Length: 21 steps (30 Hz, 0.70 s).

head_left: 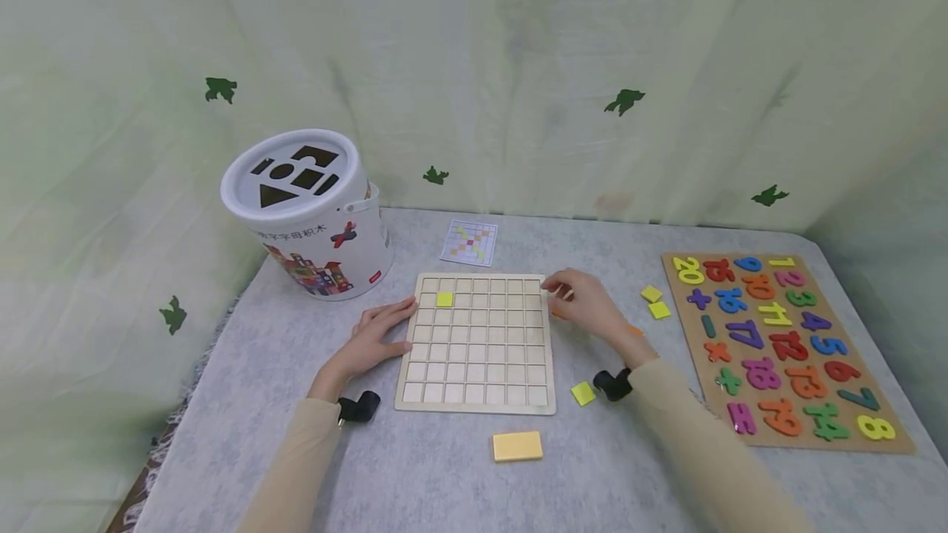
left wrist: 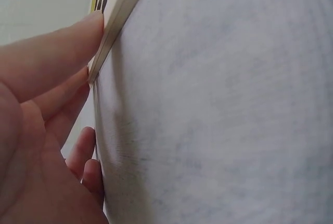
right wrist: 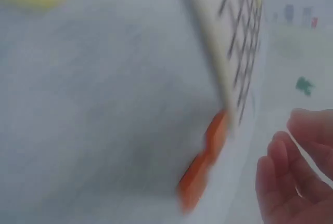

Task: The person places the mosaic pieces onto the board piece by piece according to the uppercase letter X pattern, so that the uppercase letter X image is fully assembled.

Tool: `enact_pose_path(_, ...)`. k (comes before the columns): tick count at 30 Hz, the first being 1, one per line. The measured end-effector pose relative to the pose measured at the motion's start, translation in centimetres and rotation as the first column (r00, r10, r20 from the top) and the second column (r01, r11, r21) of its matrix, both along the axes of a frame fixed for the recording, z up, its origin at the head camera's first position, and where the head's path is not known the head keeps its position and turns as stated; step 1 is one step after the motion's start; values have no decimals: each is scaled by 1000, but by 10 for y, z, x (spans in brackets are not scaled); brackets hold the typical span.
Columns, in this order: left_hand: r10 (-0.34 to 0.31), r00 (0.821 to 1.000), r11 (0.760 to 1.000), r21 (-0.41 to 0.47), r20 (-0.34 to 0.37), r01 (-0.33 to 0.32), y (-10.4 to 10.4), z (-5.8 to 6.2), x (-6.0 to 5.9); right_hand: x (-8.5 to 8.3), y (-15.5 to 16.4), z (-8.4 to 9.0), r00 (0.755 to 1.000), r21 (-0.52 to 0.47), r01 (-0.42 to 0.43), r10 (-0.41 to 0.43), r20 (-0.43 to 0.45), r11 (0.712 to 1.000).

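- Head view: wooden grid board [head_left: 477,344] lies flat mid-table [head_left: 415,484], one yellow tile [head_left: 444,299] seated in a cell nr the board's far-left corner
- L hand [head_left: 370,340] lies flat on the table at the board's left edge, fingers straight & touching that edge, gripping nothing
- R hand [head_left: 588,307] sits at the board's far-right corner, fingers curled; looks to pinch a small piece but can't tell for sure. An orange tile [head_left: 557,313] shows just under it by the board's right edge
- Loose yellow tiles: one [head_left: 583,393] off the board's near-right corner, two [head_left: 655,303] between the R hand & the number puzzle board [head_left: 785,348] at the table's right edge
- Yellow block [head_left: 518,446] nr the table's front edge, in front of the grid board
- White shape-sorter bucket [head_left: 311,216] at the table's far-left; pattern card [head_left: 470,243] behind the board's far edge
- L wrist view: fingertips [left wrist: 83,31] press against the board's thin edge [left wrist: 112,21], hand open, grey table cover filling the rest
- R wrist view: blurred; orange tile [right wrist: 204,159] lies on the table touching the board's edge [right wrist: 229,52], fingers [right wrist: 276,167] loosely curled just beside it, not on it; grip state unclear here
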<state>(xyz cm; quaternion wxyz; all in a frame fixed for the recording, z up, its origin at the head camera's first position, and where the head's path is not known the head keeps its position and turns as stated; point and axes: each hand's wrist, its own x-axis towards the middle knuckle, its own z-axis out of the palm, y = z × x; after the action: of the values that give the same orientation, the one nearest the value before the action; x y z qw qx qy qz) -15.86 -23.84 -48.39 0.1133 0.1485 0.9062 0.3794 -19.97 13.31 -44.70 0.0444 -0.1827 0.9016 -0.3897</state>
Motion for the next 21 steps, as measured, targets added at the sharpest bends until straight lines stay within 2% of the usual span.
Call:
enact_pose_path(4, 10, 1000, 1000, -8, 4, -10, -1, 0, 0, 11, 34, -10, 996, 42, 88, -89, 24, 995)
enact_pose_path(8, 12, 1000, 1000, -1, 13, -12, -2, 0, 0, 16, 53, -20, 993, 100, 108, -111, 31, 989)
enact_pose_path(16, 3, 1000, 1000, 5, 13, -3, 0, 1, 1, 17, 54, -25, 993, 202, 89, -101, 52, 975)
enact_pose_path(21, 1, 1000, 1000, 8, 6, -1, 1, 1, 0, 15, 51, -25, 994, 218, 82, -96, 51, 972)
